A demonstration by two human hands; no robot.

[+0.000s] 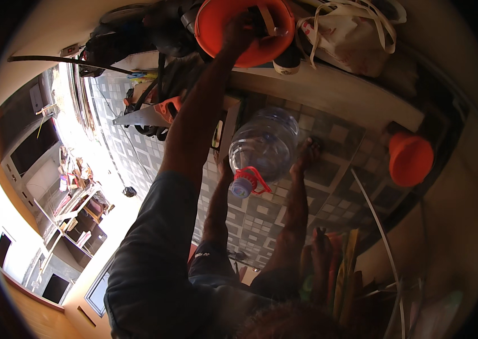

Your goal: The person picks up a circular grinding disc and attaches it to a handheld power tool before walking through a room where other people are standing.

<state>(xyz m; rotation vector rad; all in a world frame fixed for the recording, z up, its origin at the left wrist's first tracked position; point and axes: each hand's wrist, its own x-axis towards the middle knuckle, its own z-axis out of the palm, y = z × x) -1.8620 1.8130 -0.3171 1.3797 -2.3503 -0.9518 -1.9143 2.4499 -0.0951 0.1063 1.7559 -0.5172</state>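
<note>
My left arm stretches up the picture, and my left hand is inside an orange plastic basin. A pale strip lies beside the hand; shadow hides the fingers, so whether they grip is unclear. Between my bare feet a large clear water bottle is on the tiled floor. Its neck bears a red carrying handle and a bluish cap. At the lower right, a dim brown shape by some coloured sticks looks like my right hand; its fingers are not distinct.
A handsaw with an orange handle lies left of my arm, near dark bags. A cream cloth bag sits on a ledge right of the basin. An orange bucket-like container stands far right, near a thin pale rod.
</note>
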